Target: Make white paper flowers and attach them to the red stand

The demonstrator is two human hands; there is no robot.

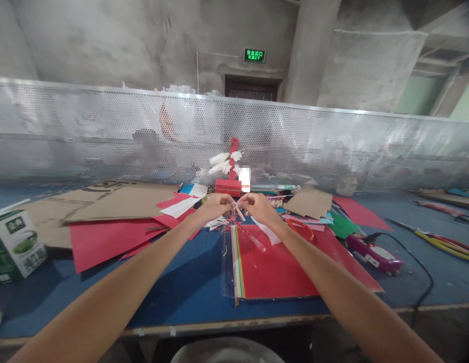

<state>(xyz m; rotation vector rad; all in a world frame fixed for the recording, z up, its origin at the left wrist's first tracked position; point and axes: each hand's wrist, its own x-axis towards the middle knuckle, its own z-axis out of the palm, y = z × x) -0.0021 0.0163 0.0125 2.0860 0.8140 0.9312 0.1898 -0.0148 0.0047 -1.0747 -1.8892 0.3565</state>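
Observation:
My left hand (220,205) and my right hand (257,206) meet in the middle, both pinching with their fingertips at a small pale strip (240,214). Whether it is paper or something else I cannot tell. Below them, a clear rod (257,243) lies slantwise on a stack of red paper sheets (280,275) with some coloured edges. White scraps (217,223) are scattered beside my left hand. Just beyond my fingers stands a red box (227,187) with a looped red strip (233,146) rising from it and white flowers (223,164) attached.
Cardboard (121,204) and red paper (106,244) lie on the left, near a green-and-white carton (18,244). On the right are red-handled scissors (308,229), a purple power strip (375,254) with a black cable, and yellow-handled pliers (442,244). A perforated metal screen (302,136) borders the blue table's back.

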